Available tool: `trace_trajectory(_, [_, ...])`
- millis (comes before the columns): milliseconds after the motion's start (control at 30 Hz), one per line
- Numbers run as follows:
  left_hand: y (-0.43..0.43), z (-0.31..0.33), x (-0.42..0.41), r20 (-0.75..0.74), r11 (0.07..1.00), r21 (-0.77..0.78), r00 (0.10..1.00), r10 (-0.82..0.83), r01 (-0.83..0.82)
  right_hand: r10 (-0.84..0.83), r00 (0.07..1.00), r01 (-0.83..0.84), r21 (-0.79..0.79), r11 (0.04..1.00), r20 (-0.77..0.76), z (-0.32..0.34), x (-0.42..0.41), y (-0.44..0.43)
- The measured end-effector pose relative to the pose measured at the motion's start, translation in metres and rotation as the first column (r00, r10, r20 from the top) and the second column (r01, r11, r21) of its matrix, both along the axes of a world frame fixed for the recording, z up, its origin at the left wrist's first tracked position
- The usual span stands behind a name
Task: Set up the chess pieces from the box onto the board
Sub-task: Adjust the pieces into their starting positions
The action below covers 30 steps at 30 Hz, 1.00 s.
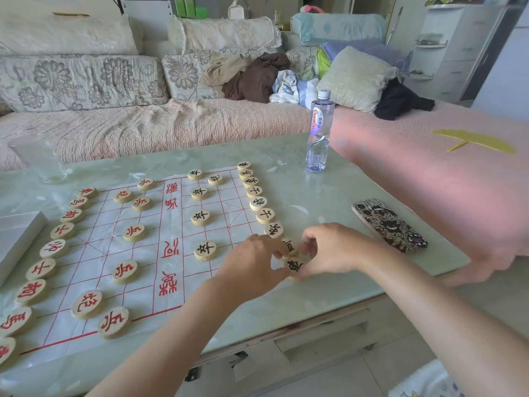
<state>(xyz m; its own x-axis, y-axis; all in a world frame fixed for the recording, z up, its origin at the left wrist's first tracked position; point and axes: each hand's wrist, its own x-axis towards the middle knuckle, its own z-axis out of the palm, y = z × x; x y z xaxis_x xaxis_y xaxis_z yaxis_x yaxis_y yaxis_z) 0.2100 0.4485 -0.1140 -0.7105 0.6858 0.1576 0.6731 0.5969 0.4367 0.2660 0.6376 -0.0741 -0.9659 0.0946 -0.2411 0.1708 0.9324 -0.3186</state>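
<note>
Together, left hand (252, 265) and right hand (333, 250) pinching black-lettered piece (295, 266), Ganten bottle (319, 130) beyond.

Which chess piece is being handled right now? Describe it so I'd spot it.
Find the paper board on the green table and follow the black-lettered column along its right edge toward the camera. The piece is that column's nearest disc, the only one held between the left hand and right hand.

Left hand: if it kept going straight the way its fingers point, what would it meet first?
The black piece at the board's near right corner; the left hand seems to touch its edge with its fingertips. Just beyond are the right hand's fingers, though depth is hard to judge.
</note>
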Motion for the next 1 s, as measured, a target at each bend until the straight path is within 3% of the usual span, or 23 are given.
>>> trace_trajectory(100, [-0.001,-0.003,0.003,-0.014,1.0,-0.006,1.0,-0.014,0.014,0.031,0.998,-0.03,0.004,1.0,-0.063,-0.009,0.003,0.0])
trace_trajectory(300, [-0.003,-0.007,0.008,0.021,1.0,0.012,1.0,0.017,-0.018,0.065,0.997,-0.071,-0.167,0.983,-0.04,-0.018,0.006,0.01])
trace_trajectory(733, [-0.005,-0.009,0.011,-0.03,1.0,0.016,0.999,0.017,-0.017,0.059,0.996,-0.072,-0.235,0.969,-0.06,-0.018,-0.001,0.02])
trace_trajectory(867, [-0.006,0.002,-0.001,-0.02,0.998,0.047,0.999,0.047,-0.046,0.05,0.973,-0.096,-0.199,0.975,-0.226,-0.015,-0.009,0.024])
trace_trajectory(1000, [0.001,0.006,-0.01,-0.002,0.995,-0.013,0.995,0.103,-0.103,0.171,0.962,-0.205,-0.151,0.967,-0.211,-0.021,-0.023,0.017])
